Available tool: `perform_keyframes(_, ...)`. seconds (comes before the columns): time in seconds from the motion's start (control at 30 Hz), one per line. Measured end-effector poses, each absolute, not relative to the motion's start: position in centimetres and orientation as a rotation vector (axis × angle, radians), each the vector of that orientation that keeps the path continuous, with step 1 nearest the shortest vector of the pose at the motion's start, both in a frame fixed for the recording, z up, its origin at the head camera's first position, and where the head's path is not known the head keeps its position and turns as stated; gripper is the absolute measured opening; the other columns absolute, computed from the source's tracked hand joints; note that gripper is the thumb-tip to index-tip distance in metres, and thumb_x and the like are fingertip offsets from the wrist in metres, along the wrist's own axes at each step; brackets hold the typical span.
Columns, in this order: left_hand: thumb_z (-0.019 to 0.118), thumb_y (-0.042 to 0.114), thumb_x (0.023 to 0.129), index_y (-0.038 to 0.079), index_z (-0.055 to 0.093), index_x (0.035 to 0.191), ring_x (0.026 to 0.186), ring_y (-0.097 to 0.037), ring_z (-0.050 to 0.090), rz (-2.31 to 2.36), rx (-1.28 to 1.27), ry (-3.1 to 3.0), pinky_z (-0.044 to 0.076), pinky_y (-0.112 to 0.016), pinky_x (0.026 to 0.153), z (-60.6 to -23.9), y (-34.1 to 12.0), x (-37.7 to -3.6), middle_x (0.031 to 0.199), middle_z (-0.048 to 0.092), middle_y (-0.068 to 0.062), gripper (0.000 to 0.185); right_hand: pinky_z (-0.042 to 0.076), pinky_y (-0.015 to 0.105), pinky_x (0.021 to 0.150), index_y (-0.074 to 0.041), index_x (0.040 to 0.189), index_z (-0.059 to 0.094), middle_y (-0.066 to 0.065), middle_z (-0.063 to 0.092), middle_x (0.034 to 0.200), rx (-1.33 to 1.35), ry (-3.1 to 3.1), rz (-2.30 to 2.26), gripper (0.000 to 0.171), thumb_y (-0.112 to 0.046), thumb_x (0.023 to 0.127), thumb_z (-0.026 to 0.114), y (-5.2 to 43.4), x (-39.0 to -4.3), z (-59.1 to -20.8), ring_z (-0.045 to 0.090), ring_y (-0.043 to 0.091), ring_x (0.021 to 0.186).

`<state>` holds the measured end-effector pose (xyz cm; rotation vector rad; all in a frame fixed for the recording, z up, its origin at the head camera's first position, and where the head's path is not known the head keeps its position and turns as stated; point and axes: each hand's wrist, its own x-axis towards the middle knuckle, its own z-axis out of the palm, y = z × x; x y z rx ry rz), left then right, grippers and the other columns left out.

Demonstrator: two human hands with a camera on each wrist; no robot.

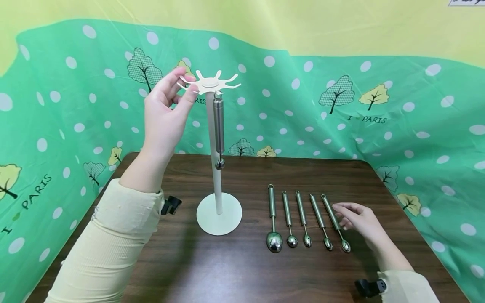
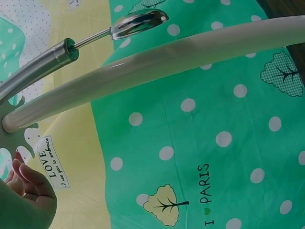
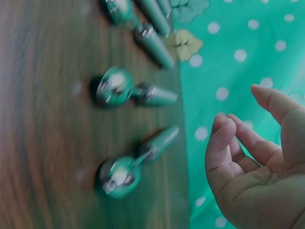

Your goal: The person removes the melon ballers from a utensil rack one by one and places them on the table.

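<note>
A white rack (image 1: 210, 83) with hooked arms round its top stands on a round base. My left hand (image 1: 166, 111) pinches the left hooks between thumb and fingers; its fingers also show beside the rack top in the left wrist view. From a front hook hangs a steel scoop (image 1: 218, 126), bowl downward, along the white pole (image 2: 157, 59). My right hand (image 1: 361, 221) hovers beside the rightmost scoop (image 1: 335, 219). In the right wrist view, that hand's thumb and fingers are apart with nothing between them. Whether it touches the scoop's handle I cannot tell.
Several steel scoops lie in a row right of the rack, handles toward the back; the leftmost scoop (image 1: 274, 242) has the largest bowl. They rest on a dark wooden table (image 1: 250, 277). A green patterned cloth (image 1: 288, 97) hangs behind and at the sides.
</note>
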<state>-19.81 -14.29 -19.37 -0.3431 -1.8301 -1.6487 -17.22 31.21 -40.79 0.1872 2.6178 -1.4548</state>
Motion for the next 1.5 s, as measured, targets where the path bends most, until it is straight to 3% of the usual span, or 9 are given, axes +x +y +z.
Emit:
perform_keyframes(0.27,0.068,0.014,0.094,0.001,0.059,0.133,0.099,-0.007,0.061,-1.64,-0.345,-1.794,0.038,-0.019,0.072,-19.5,-14.1,-20.1,0.109,0.07,-0.002,0.042,0.057,0.03,0.064,0.011,0.13,0.053,-0.007,0.063,0.088,0.096,2.572,-1.569,0.058,-0.036,0.098,0.062,29.0,-16.9,-38.7,0.06,0.006,0.067)
perform_keyframes(0.6,0.071,0.013,0.092,-0.002,0.06,0.129,0.103,-0.007,0.063,-1.633,-0.375,-1.733,0.038,-0.02,0.069,-19.7,-13.9,-20.1,0.097,0.067,0.015,0.042,0.058,0.031,0.067,0.008,0.129,0.057,-0.012,0.067,0.088,-0.041,2.64,-1.524,0.051,-0.033,0.099,0.062,27.1,-16.4,-37.0,0.064,0.012,0.069)
perform_keyframes(0.67,0.071,0.013,0.091,-0.003,0.06,0.129,0.102,-0.006,0.063,-1.627,-0.376,-1.729,0.038,-0.02,0.068,-19.7,-13.9,-20.1,0.097,0.067,0.015,0.042,0.057,0.031,0.066,0.007,0.129,0.057,-0.012,0.066,0.085,-0.06,2.646,-1.519,0.05,-0.033,0.099,0.061,26.8,-16.3,-36.8,0.063,0.012,0.068)
perform_keyframes(0.77,0.071,0.014,0.091,-0.001,0.06,0.129,0.089,-0.007,0.06,-1.645,-0.358,-1.728,0.037,-0.02,0.066,-19.7,-13.9,-20.1,0.098,0.068,0.014,0.042,0.056,0.031,0.064,0.008,0.129,0.057,-0.011,0.065,0.083,-0.1,2.634,-1.543,0.048,-0.029,0.099,0.061,26.1,-16.3,-36.5,0.061,0.012,0.066)
perform_keyframes(0.9,0.072,0.016,0.091,0.005,0.061,0.131,0.074,-0.011,0.048,-1.698,-0.322,-1.729,0.038,-0.02,0.066,-19.8,-14.0,-20.0,0.102,0.069,0.012,0.043,0.054,0.029,0.06,0.009,0.129,0.056,-0.01,0.064,0.082,-0.117,2.615,-1.586,0.046,-0.026,0.099,0.061,25.2,-16.3,-36.2,0.059,0.012,0.064)
perform_keyframes(1.13,0.071,0.017,0.092,0.009,0.059,0.134,0.073,-0.013,0.047,-1.822,-0.343,-1.701,0.04,-0.02,0.065,-19.9,-14.1,-19.8,0.108,0.069,0.007,0.045,0.053,0.027,0.058,0.007,0.128,0.058,-0.008,0.066,0.083,-0.112,2.611,-1.606,0.045,-0.027,0.099,0.062,23.9,-16.2,-35.7,0.059,0.01,0.064)
perform_keyframes(1.4,0.072,0.017,0.091,0.012,0.058,0.136,0.089,-0.014,0.058,-2.027,-0.34,-1.665,0.044,-0.021,0.063,-19.5,-14.6,-19.3,0.114,0.068,0.001,0.047,0.058,0.031,0.063,0.008,0.125,0.06,-0.009,0.068,0.082,-0.163,2.601,-1.656,0.043,-0.025,0.098,0.064,22.3,-15.9,-35.2,0.062,0.014,0.066)
perform_keyframes(1.5,0.071,0.016,0.091,0.011,0.057,0.136,0.087,-0.014,0.057,-2.054,-0.35,-1.656,0.046,-0.021,0.064,-19.4,-14.7,-19.2,0.115,0.068,0.001,0.047,0.058,0.031,0.062,0.007,0.124,0.061,-0.009,0.068,0.082,-0.199,2.605,-1.666,0.04,-0.023,0.098,0.064,21.8,-15.8,-35.0,0.062,0.013,0.065)
